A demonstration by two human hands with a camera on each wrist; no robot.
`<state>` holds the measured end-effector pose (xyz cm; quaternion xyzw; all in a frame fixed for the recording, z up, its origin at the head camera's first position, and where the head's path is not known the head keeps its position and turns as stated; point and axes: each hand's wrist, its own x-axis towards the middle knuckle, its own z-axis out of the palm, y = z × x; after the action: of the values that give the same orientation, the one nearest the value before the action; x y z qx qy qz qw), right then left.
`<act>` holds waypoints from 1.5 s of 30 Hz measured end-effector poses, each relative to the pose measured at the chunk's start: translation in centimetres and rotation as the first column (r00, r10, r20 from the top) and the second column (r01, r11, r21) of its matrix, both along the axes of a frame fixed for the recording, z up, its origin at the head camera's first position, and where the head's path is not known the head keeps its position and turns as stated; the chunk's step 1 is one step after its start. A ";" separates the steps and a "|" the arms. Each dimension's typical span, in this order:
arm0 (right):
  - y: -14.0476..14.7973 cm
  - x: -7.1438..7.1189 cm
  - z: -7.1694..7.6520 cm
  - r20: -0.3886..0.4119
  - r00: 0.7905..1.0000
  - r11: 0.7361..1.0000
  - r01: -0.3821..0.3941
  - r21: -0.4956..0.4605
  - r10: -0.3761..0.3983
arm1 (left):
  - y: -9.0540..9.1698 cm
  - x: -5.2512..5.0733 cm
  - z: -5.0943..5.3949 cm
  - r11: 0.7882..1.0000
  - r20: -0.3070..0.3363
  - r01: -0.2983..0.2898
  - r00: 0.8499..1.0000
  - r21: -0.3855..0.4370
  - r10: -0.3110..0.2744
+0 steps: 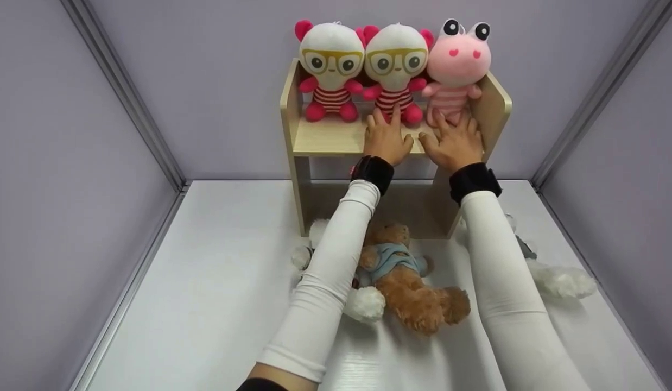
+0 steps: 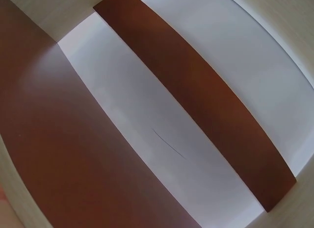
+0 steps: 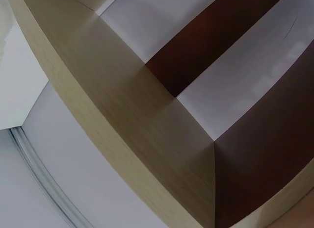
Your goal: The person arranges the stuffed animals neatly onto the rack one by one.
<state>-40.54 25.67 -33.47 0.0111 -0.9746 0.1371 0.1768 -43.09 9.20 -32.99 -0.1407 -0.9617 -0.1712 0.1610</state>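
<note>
Three plush toys sit side by side on the upper shelf of a wooden rack [image 1: 319, 140]. At left and middle are white-headed toys with yellow glasses and striped bodies, the left one [image 1: 331, 65] and the middle one [image 1: 397, 65]; at right is a pink one with bulging eyes [image 1: 458, 61]. My left hand [image 1: 387, 138] reaches over the shelf's front edge, fingers extended at the middle toy's lower body. The right hand [image 1: 455, 142] has its fingers spread at the base of the pink toy. The wrist views show mostly the rack's underside and side panel [image 3: 132, 105].
Below my forearms, a brown bear in a blue shirt [image 1: 401, 271] lies on the white table [image 1: 216, 260], with a white fluffy toy [image 1: 364, 304] beside it, partly hidden. Another white toy [image 1: 561, 279] lies at the right. Grey walls enclose the table.
</note>
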 end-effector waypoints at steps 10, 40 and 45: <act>-0.6 -0.2 -1.5 -0.183 0.983 0.998 -0.023 -0.056 0.012 | -0.7 0.1 -0.3 0.999 -0.032 0.011 0.999 0.051 -0.009; 0.9 2.4 -3.4 -0.458 0.889 0.989 -0.073 -0.129 0.006 | -5.3 9.6 -6.1 0.949 -0.075 0.311 0.946 -0.057 -0.315; 0.2 3.7 -2.9 -0.616 0.787 0.996 -0.065 -0.057 0.016 | -8.4 13.3 -9.6 0.974 0.115 0.225 0.967 0.022 -0.226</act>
<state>-36.84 25.91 -36.32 0.0692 -0.8577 0.1664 0.4816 -29.79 0.81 -42.58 -0.2382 -0.9465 -0.2007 0.0846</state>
